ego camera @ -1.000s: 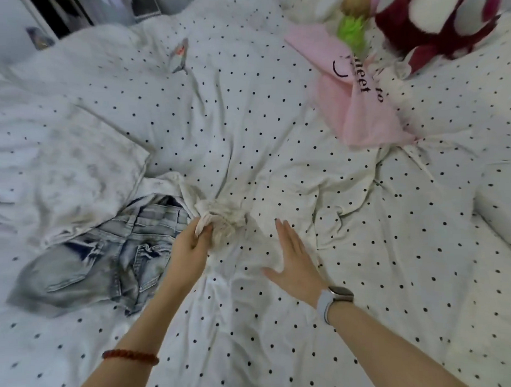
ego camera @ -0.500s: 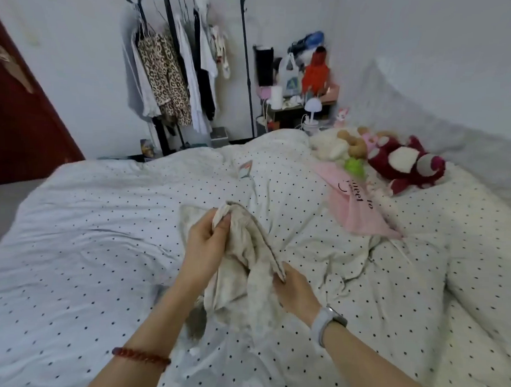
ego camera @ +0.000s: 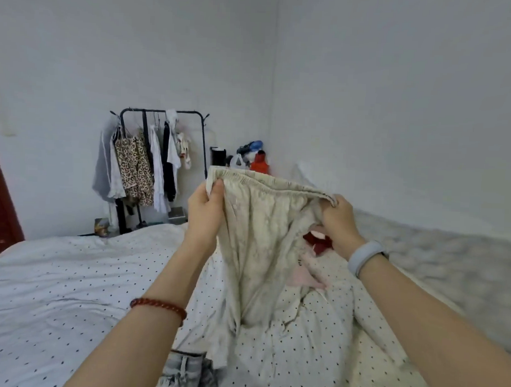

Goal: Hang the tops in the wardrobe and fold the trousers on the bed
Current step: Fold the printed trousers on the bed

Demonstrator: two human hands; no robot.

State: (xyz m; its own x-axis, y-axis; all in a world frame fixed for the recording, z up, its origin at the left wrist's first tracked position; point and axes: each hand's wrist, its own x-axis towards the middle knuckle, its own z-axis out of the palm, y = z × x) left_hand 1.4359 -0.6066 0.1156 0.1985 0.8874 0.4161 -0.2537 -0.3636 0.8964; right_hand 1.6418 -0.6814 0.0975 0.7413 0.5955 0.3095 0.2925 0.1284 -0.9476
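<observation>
The person holds up a pair of cream trousers by the elastic waistband. The left hand pinches one end of the band between thumb and fingers, and the right hand grips the other end with curled fingers. The legs hang down between the two hands and their lower part lies on the bed.

To fold well, I think the hands should first pull the waistband straight and give the cloth a light shake, so the legs fall flat and untwisted. Then one leg can go over the other before the trousers are laid down.

Below the left forearm, a pair of pale jeans lies on the dotted cover. Behind the right hand there is a pink cloth and something dark red, mostly hidden. Far beyond the left hand a black clothes rack stands at the wall with several tops hanging on it.
</observation>
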